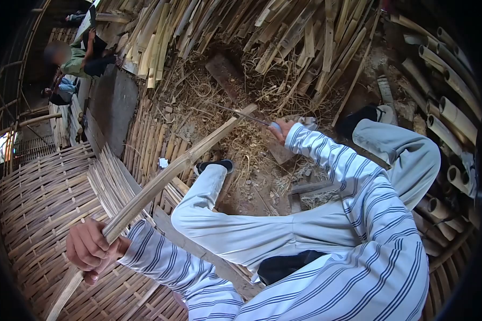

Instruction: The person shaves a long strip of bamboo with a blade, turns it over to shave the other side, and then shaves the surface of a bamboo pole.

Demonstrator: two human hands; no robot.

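Observation:
My left hand (93, 247) is wrapped round a long split bamboo strip (171, 170) at the lower left. The strip slants up and away to the right, and a short length sticks out below my fist. In my right hand (284, 130) is a knife (260, 122), its bluish handle in my fingers. The thin blade points left and meets the strip close to its far end in this view. Shavings (246, 155) cover the ground beneath the knife and the strip's far end.
Many split bamboo slats (305, 37) lie heaped at the top. Bamboo poles (450, 80) are stacked on the right, and a woven bamboo panel (43, 198) spreads along the left. My legs frame the shavings. A person (80, 59) sits at the upper left, another beyond.

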